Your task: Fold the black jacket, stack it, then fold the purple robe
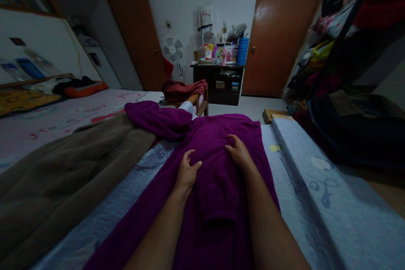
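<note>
A purple long-sleeved garment [221, 130] lies spread on the light blue bedding [278, 173]. One of its sleeves is folded down over the body, its cuff toward me; the other stretches out to the left. My left hand [187, 171] is at the left side of the folded sleeve, fingers apart, holding nothing. On the sleeve's right side is my right hand [238, 152], its fingers curved and apart with nothing between them. Both hands are over the purple cloth; whether the fingertips press on it is hard to tell.
A grey-brown fleece [72, 164] lies at the left, beside a pink patterned bed [60, 114]. Reddish cloth [183, 90] hangs over a wooden frame beyond the garment. Farther back stand a fan [173, 50] and a dark cabinet [218, 84]. Clothes are piled at the right.
</note>
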Demonstrator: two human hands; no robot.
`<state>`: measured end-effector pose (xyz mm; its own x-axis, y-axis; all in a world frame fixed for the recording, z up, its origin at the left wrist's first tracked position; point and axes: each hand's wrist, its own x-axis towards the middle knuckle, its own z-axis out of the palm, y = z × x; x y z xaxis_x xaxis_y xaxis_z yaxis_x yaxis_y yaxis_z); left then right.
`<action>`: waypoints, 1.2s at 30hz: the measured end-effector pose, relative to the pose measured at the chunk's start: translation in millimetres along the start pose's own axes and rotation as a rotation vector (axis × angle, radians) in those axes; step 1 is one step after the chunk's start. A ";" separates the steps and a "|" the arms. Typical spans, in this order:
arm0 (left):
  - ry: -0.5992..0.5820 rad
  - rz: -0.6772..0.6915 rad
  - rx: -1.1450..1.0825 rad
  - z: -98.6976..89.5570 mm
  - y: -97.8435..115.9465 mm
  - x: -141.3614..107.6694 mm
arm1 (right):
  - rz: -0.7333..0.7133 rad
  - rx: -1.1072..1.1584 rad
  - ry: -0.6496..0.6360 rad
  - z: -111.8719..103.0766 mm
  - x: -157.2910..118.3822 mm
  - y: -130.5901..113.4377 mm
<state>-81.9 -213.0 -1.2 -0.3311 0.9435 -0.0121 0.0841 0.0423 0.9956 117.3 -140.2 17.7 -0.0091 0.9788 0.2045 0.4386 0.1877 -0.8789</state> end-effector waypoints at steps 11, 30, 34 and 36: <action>-0.001 0.028 0.042 3.6 -0.7 2.5 | 0.008 -0.384 0.014 -2.0 -4.1 -17.7; 0.058 0.559 0.708 16.8 22.5 -30.3 | 0.171 -0.545 0.347 -26.9 2.7 15.2; -0.366 0.660 0.805 21.0 18.5 -38.0 | 0.177 -0.639 0.225 -11.1 -5.4 21.8; -0.484 0.632 0.865 22.2 12.5 -39.2 | 0.172 -0.678 0.205 -4.0 -9.1 23.4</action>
<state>-47.1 -242.2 9.7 0.3742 0.8954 0.2414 0.7774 -0.4448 0.4447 131.3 -145.1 -3.0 0.2495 0.9424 0.2230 0.8795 -0.1242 -0.4593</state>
